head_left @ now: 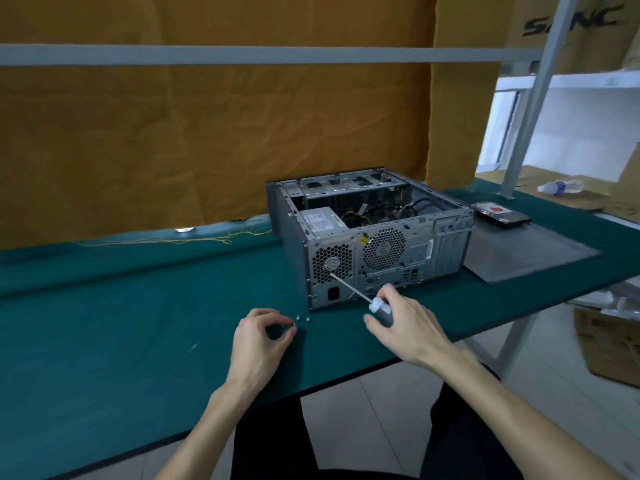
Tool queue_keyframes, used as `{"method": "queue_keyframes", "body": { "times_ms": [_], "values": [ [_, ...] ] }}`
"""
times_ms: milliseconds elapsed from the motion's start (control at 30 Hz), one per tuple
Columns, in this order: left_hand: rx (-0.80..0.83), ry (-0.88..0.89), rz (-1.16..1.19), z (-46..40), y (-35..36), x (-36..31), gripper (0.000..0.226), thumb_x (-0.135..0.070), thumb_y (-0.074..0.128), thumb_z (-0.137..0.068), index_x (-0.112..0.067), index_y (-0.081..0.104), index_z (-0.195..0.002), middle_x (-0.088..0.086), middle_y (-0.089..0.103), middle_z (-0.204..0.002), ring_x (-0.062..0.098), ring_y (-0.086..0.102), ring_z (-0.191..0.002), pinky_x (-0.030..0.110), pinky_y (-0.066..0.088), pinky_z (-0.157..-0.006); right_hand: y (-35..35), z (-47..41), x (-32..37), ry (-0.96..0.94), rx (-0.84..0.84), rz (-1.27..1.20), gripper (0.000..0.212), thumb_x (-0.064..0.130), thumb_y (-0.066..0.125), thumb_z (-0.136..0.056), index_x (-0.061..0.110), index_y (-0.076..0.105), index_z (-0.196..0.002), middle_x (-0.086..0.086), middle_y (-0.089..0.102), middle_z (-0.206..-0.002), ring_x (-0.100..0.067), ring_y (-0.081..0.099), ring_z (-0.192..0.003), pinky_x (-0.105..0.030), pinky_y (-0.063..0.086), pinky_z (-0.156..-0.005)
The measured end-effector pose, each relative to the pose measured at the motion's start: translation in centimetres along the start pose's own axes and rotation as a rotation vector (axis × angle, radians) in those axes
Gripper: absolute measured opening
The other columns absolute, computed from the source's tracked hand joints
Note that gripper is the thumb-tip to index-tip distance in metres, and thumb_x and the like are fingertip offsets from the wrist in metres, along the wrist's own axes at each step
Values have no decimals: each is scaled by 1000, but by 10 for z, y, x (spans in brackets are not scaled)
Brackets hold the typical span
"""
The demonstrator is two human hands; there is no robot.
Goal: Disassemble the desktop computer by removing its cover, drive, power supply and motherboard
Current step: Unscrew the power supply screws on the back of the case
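Holding the screwdriver (353, 289) in your right hand (401, 323), you have the fingers curled round its pale handle near the middle of the frame, and the thin shaft slants up and left to the back panel of the desktop computer (367, 233), its tip at the honeycomb grille of the power supply (320, 220). Your left hand (258, 337), lower centre, has thumb and forefinger pinched together on a small screw (294, 328) at the desk (121, 323) — that grip is clamped on it. Two more screws (303, 319) lie just beside those fingertips on the green cloth. The case sits open-topped at centre, cables showing inside. To its right the grey cover (530, 251) lies flat on the desk, and just beyond it, toward the upper right, rests the removed drive (502, 216). A water bottle (561, 187) lies on cardboard further right.
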State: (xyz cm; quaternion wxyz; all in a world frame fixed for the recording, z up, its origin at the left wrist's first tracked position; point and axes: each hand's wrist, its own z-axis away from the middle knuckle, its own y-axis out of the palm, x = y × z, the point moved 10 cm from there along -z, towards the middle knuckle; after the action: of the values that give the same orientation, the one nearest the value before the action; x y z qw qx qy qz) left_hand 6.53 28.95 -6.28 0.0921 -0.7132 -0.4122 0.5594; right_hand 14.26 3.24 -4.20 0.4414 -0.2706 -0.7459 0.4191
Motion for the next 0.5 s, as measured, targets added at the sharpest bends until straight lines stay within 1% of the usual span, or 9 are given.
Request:
{"method": "queue_keyframes", "body": {
  "times_ms": [67, 100, 133, 200, 267, 300, 367, 433, 500],
  "values": [
    [10, -5, -8, -2, 1, 1, 12, -21, 85, -80, -28, 80, -89, -18, 62, -99, 1, 61, -96, 23, 46, -94, 6, -6, 16, -34, -4, 3, 29, 54, 52, -97, 29, 39, -88, 9, 55, -69, -15, 55, -65, -36, 45, -61],
    [13, -18, -4, -3, 2, 3, 16, -22, 86, -80, -27, 80, -93, -16, 63, -100, 2, 61, -96, 22, 47, -94, 9, -9, 24, -57, 1, 17, 30, 54, 51, -98, 28, 40, -87, 9, 55, -68, -16, 55, -64, -36, 45, -62],
    [19, -32, 0, -3, 2, 6, 21, -22, 86, -79, -26, 79, -99, -13, 63, -103, 3, 61, -97, 22, 47, -93, 12, -12, 30, -77, 10, 30, 29, 52, 50, -99, 28, 40, -86, 9, 56, -68, -17, 55, -64, -36, 45, -62],
    [46, -58, -11, -4, 3, 12, 40, -25, 86, -79, -25, 73, -117, -8, 60, -110, 6, 60, -98, 21, 47, -92, 20, -16, 38, -100, 33, 41, 23, 47, 48, -100, 28, 42, -88, 8, 58, -70, -18, 56, -64, -36, 44, -62],
    [104, -60, -69, -8, 7, 16, 56, -32, 84, -81, -24, 65, -133, -6, 55, -116, 12, 59, -104, 25, 47, -97, 28, -21, 42, -96, 50, 26, 18, 41, 48, -100, 28, 43, -88, 9, 59, -71, -16, 56, -62, -35, 43, -61],
    [140, -56, -106, -11, 10, 17, 61, -36, 82, -81, -24, 62, -137, -5, 53, -117, 15, 58, -105, 29, 47, -100, 31, -23, 42, -84, 56, 17, 16, 39, 50, -98, 29, 44, -87, 9, 59, -70, -15, 55, -61, -34, 42, -60],
    [218, -34, -172, -16, 15, 17, 62, -44, 80, -83, -24, 61, -139, -4, 51, -115, 16, 56, -103, 31, 47, -100, 39, -30, 43, -53, 87, 4, 14, 36, 58, -91, 30, 47, -85, 10, 60, -70, -15, 56, -62, -32, 40, -59],
    [287, 20, -226, -22, 21, 14, 55, -47, 78, -85, -26, 66, -134, -4, 52, -109, 14, 55, -94, 27, 47, -92, 49, -37, 48, -35, 146, -15, 13, 36, 67, -85, 31, 55, -85, 12, 61, -74, -17, 60, -71, -31, 40, -60],
    [331, 83, -247, -26, 26, 8, 47, -44, 77, -87, -27, 69, -129, -5, 51, -103, 10, 54, -86, 24, 45, -85, 58, -43, 54, -44, 177, -10, 13, 38, 71, -84, 31, 66, -93, 12, 65, -81, -18, 61, -77, -31, 42, -64]
  ]
}}
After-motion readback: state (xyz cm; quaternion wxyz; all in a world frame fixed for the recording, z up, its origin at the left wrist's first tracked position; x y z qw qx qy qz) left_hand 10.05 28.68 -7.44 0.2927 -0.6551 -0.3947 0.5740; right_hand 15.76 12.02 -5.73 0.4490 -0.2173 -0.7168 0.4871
